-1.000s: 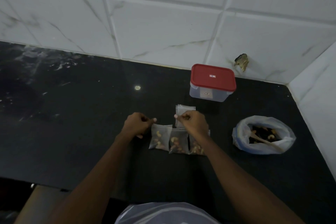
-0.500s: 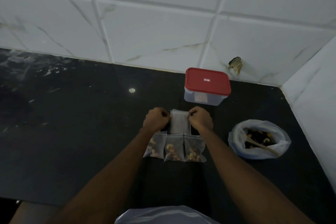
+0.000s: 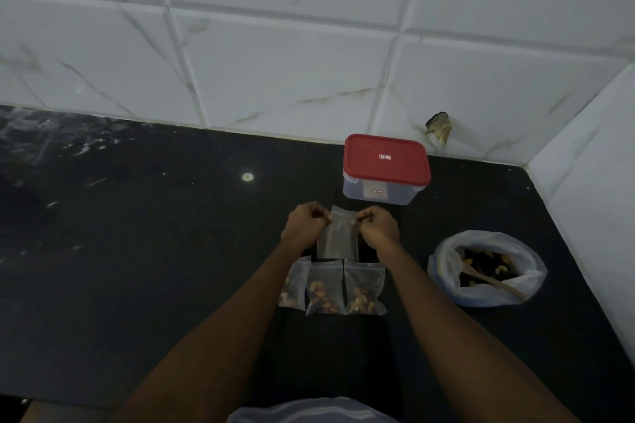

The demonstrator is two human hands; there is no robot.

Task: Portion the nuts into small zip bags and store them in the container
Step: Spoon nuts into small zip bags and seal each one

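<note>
An empty small zip bag (image 3: 338,239) is pinched at its top corners between my left hand (image 3: 305,228) and my right hand (image 3: 378,229), just above the black counter. Three filled zip bags of nuts (image 3: 328,287) lie side by side right below it, the leftmost partly under my left forearm. A clear container with a red lid (image 3: 386,166), lid on, stands behind my hands. To the right sits a large open plastic bag of nuts (image 3: 488,268) with a wooden spoon (image 3: 494,282) in it.
The black counter (image 3: 137,251) ends at a white tiled wall behind and a white wall at the right. A chipped hole (image 3: 439,127) marks the tile near the container. The counter's front edge runs near my body.
My left hand moved right from the leftmost filled bag to the empty bag. Both hands now hold the empty bag by its top, slightly raised.
</note>
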